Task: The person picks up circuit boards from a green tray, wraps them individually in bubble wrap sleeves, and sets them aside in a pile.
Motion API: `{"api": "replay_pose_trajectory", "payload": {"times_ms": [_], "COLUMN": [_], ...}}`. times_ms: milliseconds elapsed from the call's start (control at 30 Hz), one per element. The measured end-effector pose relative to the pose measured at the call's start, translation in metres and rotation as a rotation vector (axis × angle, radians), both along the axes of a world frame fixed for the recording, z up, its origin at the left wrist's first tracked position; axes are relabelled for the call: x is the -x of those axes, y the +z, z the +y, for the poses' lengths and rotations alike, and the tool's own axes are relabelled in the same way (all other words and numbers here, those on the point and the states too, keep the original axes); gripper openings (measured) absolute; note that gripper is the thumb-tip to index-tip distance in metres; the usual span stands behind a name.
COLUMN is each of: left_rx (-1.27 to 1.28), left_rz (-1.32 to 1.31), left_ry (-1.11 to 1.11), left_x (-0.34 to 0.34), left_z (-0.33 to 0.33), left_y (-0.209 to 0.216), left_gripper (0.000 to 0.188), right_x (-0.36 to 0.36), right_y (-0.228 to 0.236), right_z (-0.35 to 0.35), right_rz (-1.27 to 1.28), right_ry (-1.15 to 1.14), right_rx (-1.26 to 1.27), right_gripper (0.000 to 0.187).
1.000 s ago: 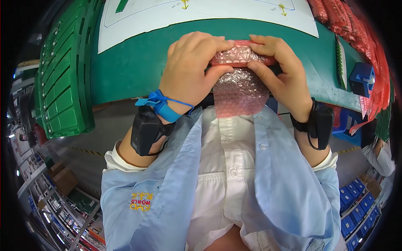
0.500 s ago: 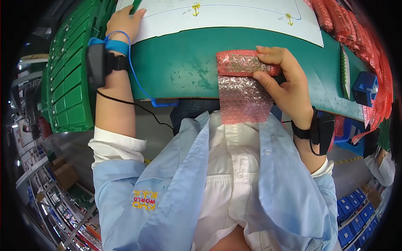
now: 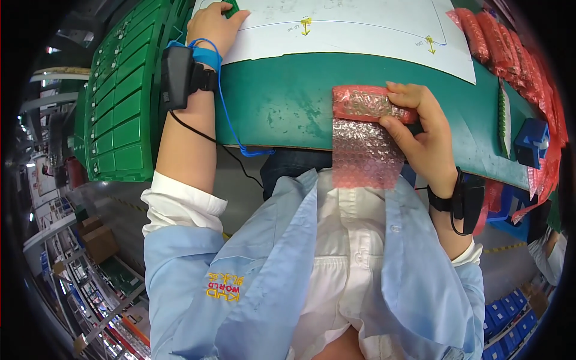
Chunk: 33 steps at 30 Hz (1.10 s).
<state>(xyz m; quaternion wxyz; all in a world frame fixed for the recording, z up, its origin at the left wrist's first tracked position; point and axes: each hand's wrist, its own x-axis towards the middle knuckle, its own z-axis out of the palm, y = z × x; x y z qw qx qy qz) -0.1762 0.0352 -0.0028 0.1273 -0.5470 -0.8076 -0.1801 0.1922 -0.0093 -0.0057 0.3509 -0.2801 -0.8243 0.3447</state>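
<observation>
A flat pink bubble-wrap packet (image 3: pixel 366 105) is held at its right end by my right hand (image 3: pixel 429 135), thumb below and fingers above. An unrolled strip of the wrap hangs from it over the table's front edge against my shirt. What lies inside is blurred by the film. At the far left, my left hand (image 3: pixel 216 30) reaches over the white sheet (image 3: pixel 360 45), with its thumb and fingers around a small green piece (image 3: pixel 231 8). Most of that piece is beyond the frame's top, so its kind cannot be made out.
Green plastic crates (image 3: pixel 123 114) stand along the left of the green table (image 3: pixel 282 102). Several pink-wrapped bundles (image 3: pixel 504 48) lie at the right, near a green strip (image 3: pixel 504 120) and a blue holder (image 3: pixel 532 143). A blue coiled cord (image 3: pixel 231 114) runs from my left wrist to the table edge.
The view has shifted, so the scene sits farther right and lower. My left hand has moved a little farther away and right across the sheet. My right hand keeps its hold on the bubble-wrap packet.
</observation>
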Motion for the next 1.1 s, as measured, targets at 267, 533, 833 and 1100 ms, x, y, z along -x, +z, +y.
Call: {"api": "replay_pose_trajectory", "payload": {"times_ms": [267, 533, 833, 1100], "left_rx": [0.014, 0.151, 0.241, 0.042], "left_rz": [-0.270, -0.600, -0.785, -0.333], "left_ry": [-0.125, -0.363, -0.712, -0.742], "left_x": [0.016, -0.041, -0.176, -0.185], "left_z": [-0.002, -0.016, -0.072, -0.078], "left_y": [-0.007, -0.013, 0.029, 0.023], "left_gripper": [0.031, 0.029, 0.016, 0.014], "right_x": [0.003, -0.005, -0.009, -0.014], "right_y": [-0.010, -0.016, -0.024, -0.024], "right_z": [0.002, 0.006, 0.007, 0.011], "right_rz": [0.063, 0.054, 0.099, 0.072], "right_ry": [0.031, -0.017, -0.064, -0.064], "right_rx": [0.023, 0.030, 0.136, 0.116], "right_gripper": [0.032, 0.054, 0.091, 0.087]}}
